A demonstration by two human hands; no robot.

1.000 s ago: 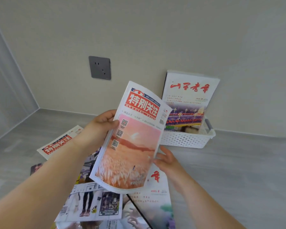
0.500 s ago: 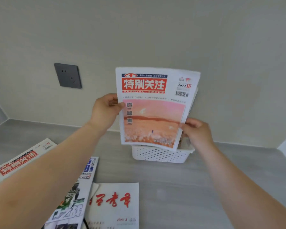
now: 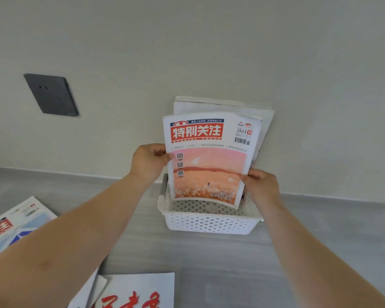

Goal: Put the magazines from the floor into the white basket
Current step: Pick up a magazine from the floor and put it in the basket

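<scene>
A magazine with a pink cover (image 3: 209, 165) and a red title block stands upright, its lower edge inside the white perforated basket (image 3: 209, 223) against the wall. My left hand (image 3: 148, 162) grips its left edge; my right hand (image 3: 261, 185) pinches its right edge. Behind it another magazine (image 3: 222, 106) leans upright in the basket, mostly hidden. More magazines lie on the floor: one with a red title at the far left (image 3: 13, 227) and one with red characters at the bottom (image 3: 133, 292).
A dark grey wall socket (image 3: 51, 94) sits on the beige wall to the left. The floor (image 3: 209, 258) is grey wood-look. The basket stands right at the base of the wall.
The pink magazine has gone forward and down, from above the floor pile into the basket in front of the leaning magazine. Both hands kept hold of it; the view moved closer.
</scene>
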